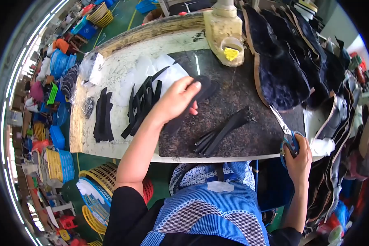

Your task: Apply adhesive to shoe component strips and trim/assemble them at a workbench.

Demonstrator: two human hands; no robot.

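My left hand [177, 99] is closed on a dark, flat piece of material [207, 88], thumb on top, above the dark board [178, 149] on the table. At the table's front right, my right hand [299, 160] grips scissors [290, 137] with blue handles; their blades point away and lie near the dark furry pieces. A bundle of black strips [225, 131] rests on the board between my hands. More black strips [141, 102] are spread beside my left forearm, partly over clear plastic sheets [145, 67]. Another small pile of strips [103, 119] sits farther left.
A pale machine arm [223, 30] with a yellow piece in its opening stands at the table's back. Dark fur pieces with tan edges [276, 61] hang over the right side. Woven plastic baskets [100, 178] stand below the table at left.
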